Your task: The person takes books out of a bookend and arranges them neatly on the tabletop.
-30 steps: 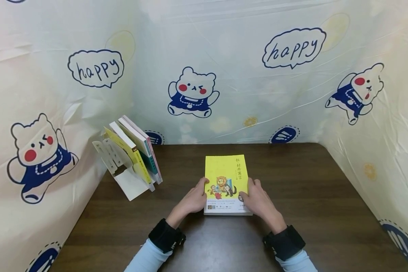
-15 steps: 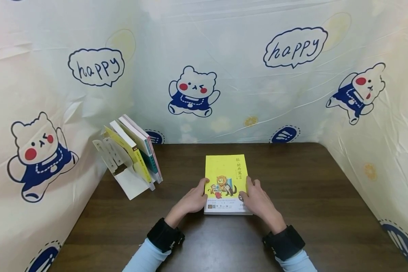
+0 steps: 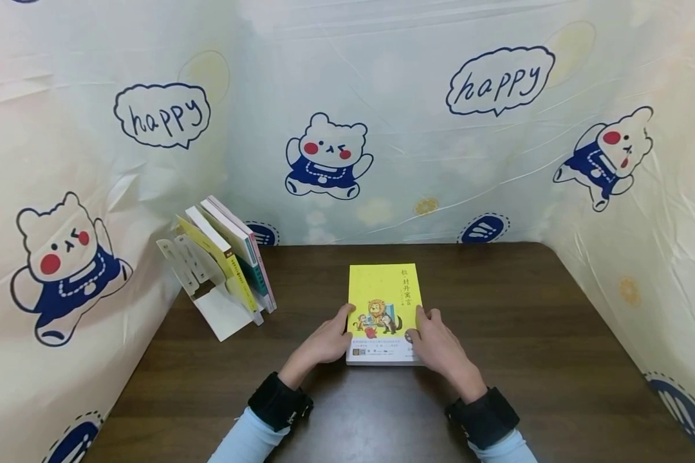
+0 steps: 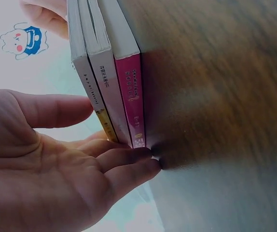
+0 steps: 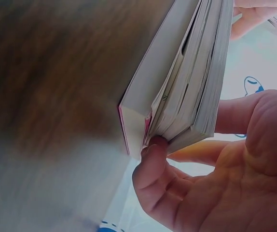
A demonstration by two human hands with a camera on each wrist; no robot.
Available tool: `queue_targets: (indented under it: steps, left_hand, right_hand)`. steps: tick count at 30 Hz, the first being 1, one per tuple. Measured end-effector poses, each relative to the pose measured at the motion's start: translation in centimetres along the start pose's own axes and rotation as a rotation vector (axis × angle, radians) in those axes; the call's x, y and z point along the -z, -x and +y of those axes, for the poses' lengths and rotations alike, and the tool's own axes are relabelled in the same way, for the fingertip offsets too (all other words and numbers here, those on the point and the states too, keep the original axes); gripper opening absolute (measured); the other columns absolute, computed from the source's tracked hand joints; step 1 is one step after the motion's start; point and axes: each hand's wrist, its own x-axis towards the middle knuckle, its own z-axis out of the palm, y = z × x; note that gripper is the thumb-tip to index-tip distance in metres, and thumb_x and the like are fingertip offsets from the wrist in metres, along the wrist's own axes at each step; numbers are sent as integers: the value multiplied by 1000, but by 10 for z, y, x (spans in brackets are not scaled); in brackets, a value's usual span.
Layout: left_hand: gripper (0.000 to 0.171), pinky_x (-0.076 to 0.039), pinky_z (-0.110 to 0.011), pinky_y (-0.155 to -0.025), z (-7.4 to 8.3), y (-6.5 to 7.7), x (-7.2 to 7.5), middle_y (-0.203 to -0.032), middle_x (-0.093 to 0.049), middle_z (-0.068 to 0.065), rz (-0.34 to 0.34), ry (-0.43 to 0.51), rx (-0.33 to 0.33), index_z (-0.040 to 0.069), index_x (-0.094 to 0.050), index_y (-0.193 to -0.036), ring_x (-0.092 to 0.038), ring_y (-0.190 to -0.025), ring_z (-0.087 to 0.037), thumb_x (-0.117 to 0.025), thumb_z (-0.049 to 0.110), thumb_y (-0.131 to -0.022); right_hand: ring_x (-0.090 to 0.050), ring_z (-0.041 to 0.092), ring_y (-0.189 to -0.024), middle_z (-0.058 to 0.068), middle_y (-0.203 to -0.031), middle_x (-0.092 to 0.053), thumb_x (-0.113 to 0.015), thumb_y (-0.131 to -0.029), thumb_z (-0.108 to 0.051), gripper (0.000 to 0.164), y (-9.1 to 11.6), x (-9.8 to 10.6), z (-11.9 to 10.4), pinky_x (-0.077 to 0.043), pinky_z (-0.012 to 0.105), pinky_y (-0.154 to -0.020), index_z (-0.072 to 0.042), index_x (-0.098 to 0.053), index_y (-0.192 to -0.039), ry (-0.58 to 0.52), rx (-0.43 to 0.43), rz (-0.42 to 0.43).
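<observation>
A stack of books lies on the table, its top book point(image 3: 382, 289) yellow with a white lower band and a lion drawing. My left hand point(image 3: 324, 337) holds the left side, thumb at the top book's edge and fingers along the spines. Below the top book, the left wrist view shows a pale book point(image 4: 107, 79) and a magenta-spined book point(image 4: 131, 96). My right hand point(image 3: 440, 344) grips the right side, its thumb over the cover. In the right wrist view its curled fingers point(image 5: 153, 166) press the uneven page edges point(image 5: 186, 96).
At the back left of the brown table point(image 3: 544, 360), several books point(image 3: 234, 254) lean in a white bookend point(image 3: 222, 312). A pale curtain point(image 3: 417, 148) with bear drawings encloses the back and both sides.
My right hand has shifted slightly left, over the edge of the stack. The left hand keeps almost the same place, and the stack has barely moved.
</observation>
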Motion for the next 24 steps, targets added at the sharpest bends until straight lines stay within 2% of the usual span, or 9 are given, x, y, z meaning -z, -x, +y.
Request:
queue_targets:
  steps: [6,18,24]
  left_hand:
    - [58,-44,-52,-95,0,1,1,-144,-54,-25,1,-3,-1,1,-29,-159,-55,-114,-36,-50,7,-105]
    - [59,-43,-51,-99,-1,-1,0,-150,-50,-25,-1,5,23,4,-27,-161,-53,-118,-35,-49,11,-107]
    - [60,-43,-51,-98,-2,-2,-1,-150,-51,-25,-2,13,22,3,-27,-160,-54,-118,-35,-51,11,-106]
  right_hand:
    - [-58,33,-90,31,-138,-48,-60,-105,-21,66,0,0,0,-47,40,-68,7,-33,-158,10,-5,-6]
    - [-58,34,-92,31,-139,-47,-60,-105,-21,66,-2,-1,1,-47,39,-68,6,-33,-158,21,-9,-13]
    - [-58,33,-90,30,-137,-48,-58,-105,-22,65,1,1,0,-47,39,-68,5,-34,-159,11,-14,-14]
